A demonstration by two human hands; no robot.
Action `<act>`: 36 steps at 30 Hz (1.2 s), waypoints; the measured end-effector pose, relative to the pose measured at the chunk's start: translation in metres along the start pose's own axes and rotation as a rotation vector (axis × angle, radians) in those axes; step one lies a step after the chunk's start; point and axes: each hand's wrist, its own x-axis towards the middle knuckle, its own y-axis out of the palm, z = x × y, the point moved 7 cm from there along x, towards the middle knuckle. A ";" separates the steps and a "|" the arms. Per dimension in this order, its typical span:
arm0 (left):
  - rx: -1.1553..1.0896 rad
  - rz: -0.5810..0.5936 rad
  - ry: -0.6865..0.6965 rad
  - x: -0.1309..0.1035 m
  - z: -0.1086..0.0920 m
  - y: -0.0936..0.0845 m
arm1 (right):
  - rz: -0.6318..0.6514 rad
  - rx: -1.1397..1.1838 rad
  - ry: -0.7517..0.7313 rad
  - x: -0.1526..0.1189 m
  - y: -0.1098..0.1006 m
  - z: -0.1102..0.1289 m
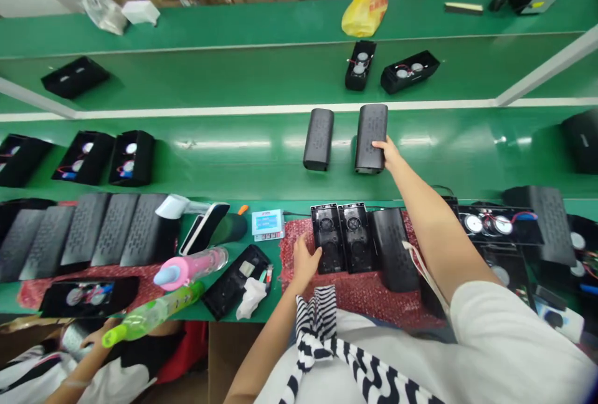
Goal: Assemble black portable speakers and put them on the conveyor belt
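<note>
My right hand [389, 152] reaches far across the green bench and grips a black speaker housing [371, 133] by its right side, thumb on the front face. Just left of that stands a similar black housing [319, 139]. Close to my body, my left hand [305, 262] is open, its thumb at the left edge of an open black shell [328, 239]. Beside this shell lie a second open shell [357, 236] and a closed black housing [395, 248], all on red bubble wrap [355, 295].
A small meter with a lit screen [268, 225], a pink bottle [191, 269] and a green bottle [156, 312] are on my left. Several black housings [107, 230] line the bench there. Wired speaker units [499, 225] lie on the right. A co-worker's arm [77, 376] shows lower left.
</note>
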 end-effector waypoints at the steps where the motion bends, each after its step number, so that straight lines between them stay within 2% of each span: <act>1: 0.043 0.021 -0.013 0.000 0.008 0.002 | -0.016 -0.027 0.013 0.019 -0.003 -0.006; 3: 0.085 0.103 -0.068 -0.001 0.020 0.011 | -0.062 -0.088 0.016 0.049 -0.014 -0.015; 5: 0.115 0.175 -0.105 -0.002 0.025 0.021 | -0.081 -0.156 -0.030 0.067 -0.028 -0.019; 7: 0.138 0.203 -0.116 -0.002 0.025 0.029 | -0.063 -0.228 -0.088 0.068 -0.040 -0.018; 8: 0.151 0.206 -0.117 -0.001 0.025 0.032 | -0.071 -0.276 -0.106 0.060 -0.048 -0.017; 10: 0.167 0.207 -0.115 0.001 0.024 0.035 | -0.111 -0.384 -0.120 0.024 -0.064 -0.017; 13: 0.162 0.184 -0.098 0.002 0.021 0.031 | -0.117 -0.491 -0.125 -0.073 -0.087 -0.027; 15: 0.143 0.134 -0.076 -0.001 0.017 0.023 | -0.105 -0.509 -0.073 -0.150 -0.104 -0.047; 18: 0.080 0.089 -0.034 -0.017 0.006 0.014 | -0.064 -0.373 0.212 -0.243 -0.132 -0.099; 20: 0.024 0.117 -0.007 -0.033 -0.005 0.017 | -0.018 -0.248 0.367 -0.276 -0.142 -0.126; 23: -0.061 0.228 0.020 -0.056 -0.025 0.034 | 0.030 -0.151 0.440 -0.288 -0.146 -0.138; 27: -0.166 0.374 0.041 -0.083 -0.059 0.060 | 0.032 -0.091 0.378 -0.293 -0.139 -0.119; 29: -0.242 0.423 0.023 -0.096 -0.077 0.066 | 0.040 -0.064 0.321 -0.312 -0.124 -0.104; 31: -0.410 0.534 -0.017 -0.112 -0.095 0.070 | 0.039 -0.082 0.212 -0.342 -0.102 -0.084; 32: -0.533 0.581 -0.027 -0.118 -0.104 0.069 | 0.027 -0.110 0.132 -0.359 -0.092 -0.072; 34: -0.792 0.625 -0.032 -0.127 -0.119 0.059 | -0.041 -0.293 -0.134 -0.396 -0.074 -0.037; 36: -0.968 0.578 -0.053 -0.129 -0.122 0.044 | 0.014 -0.299 -0.255 -0.424 -0.055 -0.014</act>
